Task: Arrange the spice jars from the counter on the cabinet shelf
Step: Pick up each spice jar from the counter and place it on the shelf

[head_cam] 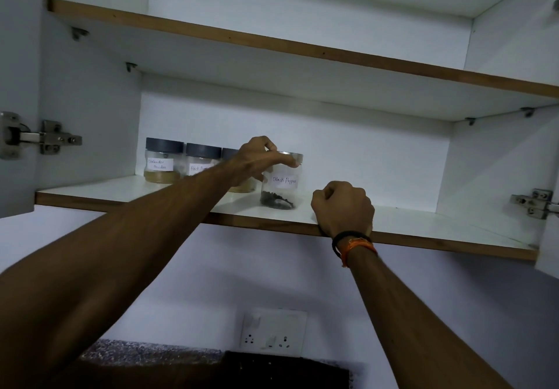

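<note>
The left hand (257,159) grips the lid of the pepper jar (282,183), fingers curled over its top. This jar stands on the shelf (423,222) near the front edge, at the right end of a row of three jars (184,162) set toward the back left corner. The right hand (343,207) rests on the shelf's front edge in a fist, holding nothing.

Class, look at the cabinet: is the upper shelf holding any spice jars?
No: the upper shelf shows none; all the jars stand on the lower shelf.
</note>
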